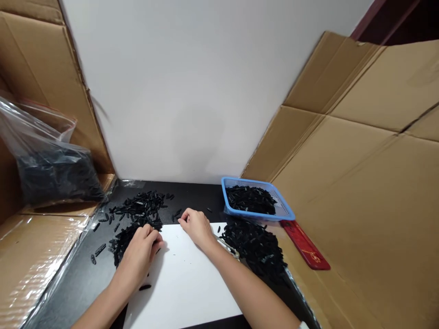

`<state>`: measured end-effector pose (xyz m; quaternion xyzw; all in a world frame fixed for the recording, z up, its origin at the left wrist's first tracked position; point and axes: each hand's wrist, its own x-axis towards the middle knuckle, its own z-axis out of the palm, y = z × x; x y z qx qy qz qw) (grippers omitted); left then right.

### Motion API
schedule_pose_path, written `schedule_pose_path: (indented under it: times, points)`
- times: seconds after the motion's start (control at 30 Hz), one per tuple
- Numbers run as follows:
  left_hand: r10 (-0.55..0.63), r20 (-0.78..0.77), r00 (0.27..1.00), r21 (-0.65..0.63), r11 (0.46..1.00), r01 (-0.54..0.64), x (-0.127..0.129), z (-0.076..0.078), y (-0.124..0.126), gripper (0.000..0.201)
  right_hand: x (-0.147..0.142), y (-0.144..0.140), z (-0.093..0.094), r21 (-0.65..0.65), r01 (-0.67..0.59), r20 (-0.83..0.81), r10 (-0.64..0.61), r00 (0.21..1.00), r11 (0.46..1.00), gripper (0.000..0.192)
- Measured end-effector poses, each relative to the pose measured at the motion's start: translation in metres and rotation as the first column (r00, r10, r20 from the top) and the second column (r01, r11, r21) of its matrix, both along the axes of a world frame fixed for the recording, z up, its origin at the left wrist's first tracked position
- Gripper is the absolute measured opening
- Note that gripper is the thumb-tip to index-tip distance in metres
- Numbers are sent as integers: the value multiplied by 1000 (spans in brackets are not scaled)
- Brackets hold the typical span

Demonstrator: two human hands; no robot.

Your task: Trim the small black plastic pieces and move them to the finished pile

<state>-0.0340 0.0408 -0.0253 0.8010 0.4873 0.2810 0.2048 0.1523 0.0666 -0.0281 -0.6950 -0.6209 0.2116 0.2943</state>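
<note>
My left hand (142, 246) is curled at the left edge of a white sheet (185, 278), beside a heap of small black elongated pieces (123, 240). Its fingertips are bent under, and a dark piece shows just below them. My right hand (197, 226) rests at the sheet's far edge with thumb and fingers drawn together; whatever they pinch, if anything, is hidden. A few loose black pieces (176, 213) lie just left of it. One single black piece (145, 287) lies on the sheet near my left wrist.
A blue basket (252, 211) holds more black pieces at the back right, with another dark heap (257, 249) in front. A silvery metal tool (229, 248) sits partly behind my right forearm. A red flat object (305, 244) lies right; a clear bag (58, 169) stands left. Cardboard (370, 183) flanks the table.
</note>
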Motion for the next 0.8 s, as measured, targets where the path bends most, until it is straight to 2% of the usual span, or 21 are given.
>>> schedule_pose_path:
  times: [0.07, 0.13, 0.2, 0.27, 0.3, 0.4, 0.53, 0.6, 0.7, 0.8]
  points:
    - [21, 174, 984, -69, 998, -9, 3, 9, -3, 17, 1, -14, 5, 29, -35, -69, 37, 997, 999, 9]
    - [41, 343, 938, -229, 973, 41, 8, 16, -7, 21, 2, -32, 10, 69, -80, -129, 89, 988, 994, 7]
    - [77, 477, 876, -400, 906, 138, 14, 19, -13, 24, 1, -52, 15, 147, -130, -188, 157, 970, 981, 7]
    - [105, 564, 819, -485, 845, 226, 19, 19, -18, 24, -1, -68, 18, 209, -155, -203, 198, 959, 966, 11]
    - [114, 590, 799, -494, 834, 246, 21, 18, -21, 22, -2, -74, 19, 224, -159, -209, 207, 956, 962, 11]
    - [139, 629, 765, -475, 848, 237, 26, 14, -26, 17, -5, -85, 19, 236, -145, -258, 206, 944, 961, 10]
    - [206, 666, 717, -494, 842, 216, 27, 13, -30, 17, -1, -89, 16, 209, -93, -397, 171, 902, 973, 5]
    - [234, 674, 700, -505, 838, 206, 27, 13, -32, 16, 4, -90, 16, 191, -69, -441, 148, 885, 979, 13]
    - [245, 680, 691, -485, 857, 174, 27, 12, -33, 12, 10, -92, 15, 260, -23, -453, 143, 880, 965, 22]
    - [230, 688, 688, -451, 878, 159, 26, 9, -33, 10, 9, -95, 14, 330, -48, -461, 205, 863, 943, 27]
